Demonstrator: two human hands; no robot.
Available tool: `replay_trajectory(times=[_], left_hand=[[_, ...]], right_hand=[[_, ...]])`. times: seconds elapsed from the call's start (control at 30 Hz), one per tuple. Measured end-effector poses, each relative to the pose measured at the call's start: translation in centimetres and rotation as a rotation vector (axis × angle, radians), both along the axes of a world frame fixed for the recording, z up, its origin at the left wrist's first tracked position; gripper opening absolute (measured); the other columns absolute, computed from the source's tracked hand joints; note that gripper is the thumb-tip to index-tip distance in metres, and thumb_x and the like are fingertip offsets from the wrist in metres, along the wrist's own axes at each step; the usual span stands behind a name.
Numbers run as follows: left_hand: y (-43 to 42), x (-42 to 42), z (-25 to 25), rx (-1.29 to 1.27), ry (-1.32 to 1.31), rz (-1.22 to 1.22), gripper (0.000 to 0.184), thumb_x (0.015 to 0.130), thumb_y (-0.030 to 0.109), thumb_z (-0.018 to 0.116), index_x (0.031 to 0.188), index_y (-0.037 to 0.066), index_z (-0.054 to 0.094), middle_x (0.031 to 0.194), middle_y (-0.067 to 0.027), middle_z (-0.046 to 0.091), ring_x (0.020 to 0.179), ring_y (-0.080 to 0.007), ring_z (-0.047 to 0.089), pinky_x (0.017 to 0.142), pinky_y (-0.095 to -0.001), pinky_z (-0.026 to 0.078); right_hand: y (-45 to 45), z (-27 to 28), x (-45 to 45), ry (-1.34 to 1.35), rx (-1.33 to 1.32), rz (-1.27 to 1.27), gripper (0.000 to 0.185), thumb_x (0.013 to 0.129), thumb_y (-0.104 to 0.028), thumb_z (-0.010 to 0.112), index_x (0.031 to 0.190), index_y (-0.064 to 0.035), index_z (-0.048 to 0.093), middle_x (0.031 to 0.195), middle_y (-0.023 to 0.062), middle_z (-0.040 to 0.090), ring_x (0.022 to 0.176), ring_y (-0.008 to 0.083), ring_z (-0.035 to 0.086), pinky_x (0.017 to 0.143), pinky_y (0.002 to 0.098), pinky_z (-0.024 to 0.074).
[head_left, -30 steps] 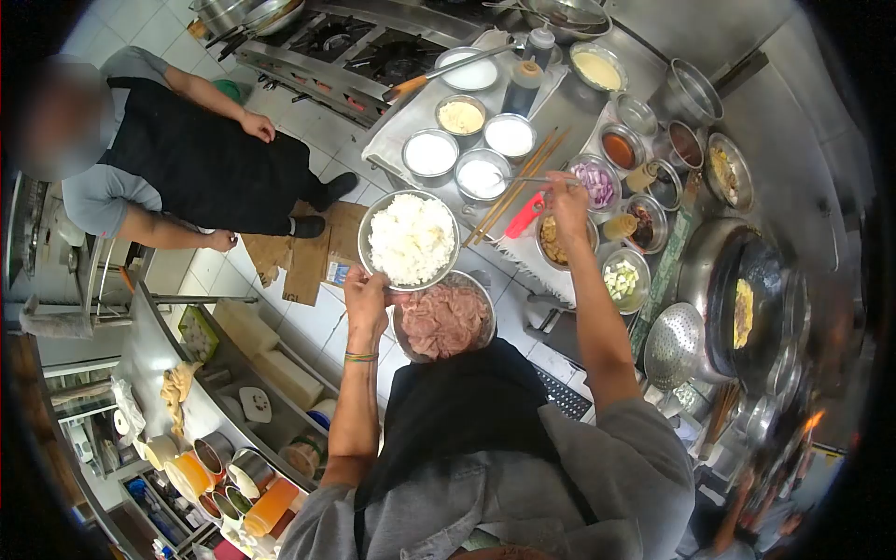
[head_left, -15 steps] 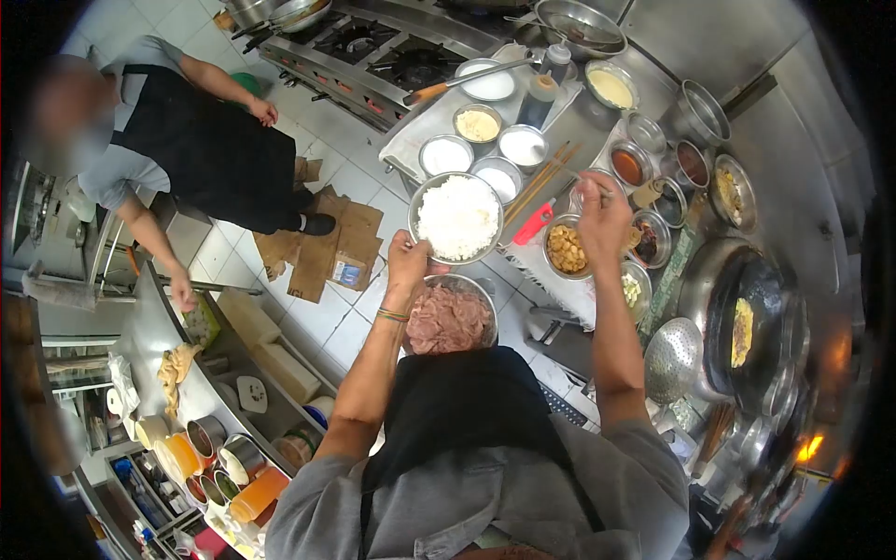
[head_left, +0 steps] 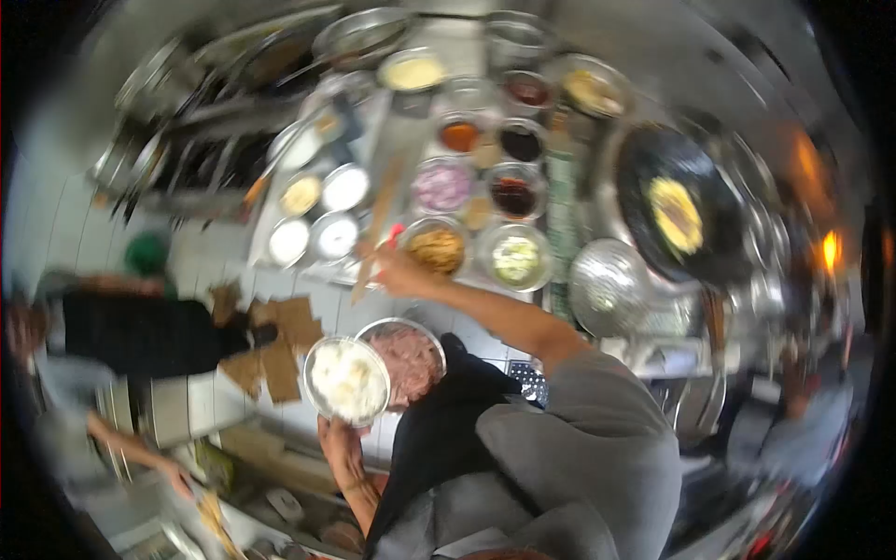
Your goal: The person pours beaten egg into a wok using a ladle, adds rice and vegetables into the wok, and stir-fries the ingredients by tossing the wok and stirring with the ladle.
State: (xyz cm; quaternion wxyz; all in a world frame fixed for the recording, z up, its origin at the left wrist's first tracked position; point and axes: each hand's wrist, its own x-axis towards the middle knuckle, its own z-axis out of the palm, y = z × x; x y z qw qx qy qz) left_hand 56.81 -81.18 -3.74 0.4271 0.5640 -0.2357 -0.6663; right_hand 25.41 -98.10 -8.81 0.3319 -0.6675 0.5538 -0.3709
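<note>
Flames [head_left: 831, 250] glow on the kitchen's right side, beyond a dark wok [head_left: 635, 201] with yellow food [head_left: 677, 217] in it. Small bowls of powders, sauces and chopped food stand on the surface [head_left: 403, 140]. Nearer the body, the left hand [head_left: 342, 448] pinches the lower rim of the rice bowl [head_left: 316, 409], which overlaps the meat bowl [head_left: 403, 322] in view; whether they touch, I cannot tell. The right hand [head_left: 397, 271] reaches across, close to a red handle [head_left: 397, 231]; blur hides whether its fingers grip anything. Steadying one bowl while reaching seems the step in hand; moving on calls for keeping the rice level.
</note>
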Motion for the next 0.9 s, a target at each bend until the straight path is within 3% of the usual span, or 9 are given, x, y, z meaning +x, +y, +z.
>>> replay_trajectory(times=[0.03, 0.13, 0.23, 0.27, 0.37, 0.43, 0.53, 0.73, 0.9], left_hand=[[0.9, -0.5, 0.9, 0.067, -0.091, 0.027, 0.046, 0.087, 0.004, 0.05, 0.133, 0.003, 0.048, 0.113, -0.0169, 0.067, 0.082, -0.0257, 0.071, 0.05, -0.0316, 0.058], [2.5, 0.8, 0.2, 0.058, -0.089, -0.017, 0.046, 0.079, 0.0, 0.046, 0.125, 0.001, 0.051, 0.103, -0.0161, 0.067, 0.07, -0.0266, 0.07, 0.044, -0.0321, 0.06], [3.0, 1.8, -1.1, 0.032, -0.044, -0.114, 0.042, 0.078, -0.001, 0.046, 0.119, 0.001, 0.053, 0.101, -0.0176, 0.067, 0.064, -0.0278, 0.07, 0.042, -0.0314, 0.06], [3.3, 2.4, -1.7, 0.024, -0.035, -0.153, 0.041, 0.077, -0.001, 0.046, 0.118, 0.001, 0.053, 0.1, -0.0182, 0.067, 0.063, -0.028, 0.07, 0.041, -0.0311, 0.06], [3.8, 2.5, -2.2, -0.006, 0.022, -0.252, 0.039, 0.077, -0.002, 0.047, 0.116, 0.0, 0.053, 0.099, -0.0195, 0.067, 0.063, -0.0287, 0.07, 0.041, -0.0311, 0.06], [4.3, 2.4, -2.4, 0.002, 0.037, -0.322, 0.036, 0.079, -0.001, 0.047, 0.114, -0.001, 0.053, 0.098, -0.0205, 0.067, 0.062, -0.0282, 0.07, 0.041, -0.032, 0.06], [5.2, 1.9, -3.0, 0.0, 0.1, -0.452, 0.035, 0.081, -0.001, 0.046, 0.116, -0.002, 0.05, 0.096, -0.0206, 0.067, 0.059, -0.0285, 0.069, 0.041, -0.033, 0.06], [8.2, -0.9, -2.8, 0.046, 0.124, -0.624, 0.041, 0.079, -0.003, 0.044, 0.119, -0.002, 0.051, 0.096, -0.0209, 0.068, 0.06, -0.0284, 0.07, 0.042, -0.0329, 0.061], [10.3, -3.6, -1.0, 0.059, 0.145, -0.718, 0.052, 0.077, -0.005, 0.044, 0.129, -0.001, 0.05, 0.097, -0.0198, 0.068, 0.06, -0.0264, 0.069, 0.042, -0.0323, 0.06]], right_hand=[[0.8, -0.7, -1.0, 0.165, -0.163, 0.029, 0.05, 0.09, -0.012, 0.065, 0.137, -0.0023, 0.049, 0.125, 0.0226, 0.057, 0.112, 0.0404, 0.057, 0.093, 0.0473, 0.0476], [4.7, 3.3, -2.8, 0.284, 0.068, 0.061, 0.046, 0.091, -0.018, 0.065, 0.132, -0.0011, 0.052, 0.12, 0.025, 0.058, 0.112, 0.0401, 0.058, 0.093, 0.0483, 0.0474], [9.6, 5.2, -5.1, 0.245, 0.075, 0.086, 0.043, 0.091, -0.021, 0.065, 0.128, 0.0001, 0.056, 0.116, 0.0246, 0.059, 0.112, 0.0396, 0.058, 0.093, 0.0484, 0.0471], [12.4, 8.4, -5.7, 0.232, 0.134, 0.076, 0.042, 0.092, -0.022, 0.064, 0.127, -0.0001, 0.057, 0.114, 0.0234, 0.06, 0.112, 0.0396, 0.058, 0.094, 0.0479, 0.0466], [20.5, 10.0, -6.2, 0.291, 0.019, -0.126, 0.045, 0.093, -0.022, 0.064, 0.131, -0.0005, 0.055, 0.114, 0.0218, 0.061, 0.109, 0.0392, 0.06, 0.091, 0.0469, 0.0474], [26.4, 11.2, -5.6, 0.189, 0.083, -0.258, 0.038, 0.092, -0.024, 0.065, 0.123, -0.0012, 0.061, 0.112, 0.0236, 0.063, 0.104, 0.0377, 0.062, 0.091, 0.0445, 0.048], [35.7, 12.3, -3.0, -0.018, 0.322, -0.435, 0.038, 0.096, -0.027, 0.062, 0.124, -0.0021, 0.062, 0.108, 0.0222, 0.067, 0.103, 0.0331, 0.066, 0.09, 0.0398, 0.0507], [47.8, 9.0, 1.8, -0.206, 0.43, -0.53, 0.038, 0.096, -0.027, 0.062, 0.125, -0.0025, 0.063, 0.113, 0.0206, 0.069, 0.104, 0.0315, 0.067, 0.091, 0.0378, 0.0513], [50.0, 6.9, 1.2, -0.043, 0.44, -0.597, 0.039, 0.095, -0.026, 0.063, 0.125, -0.0012, 0.062, 0.106, 0.0237, 0.069, 0.099, 0.036, 0.068, 0.089, 0.04, 0.053]])
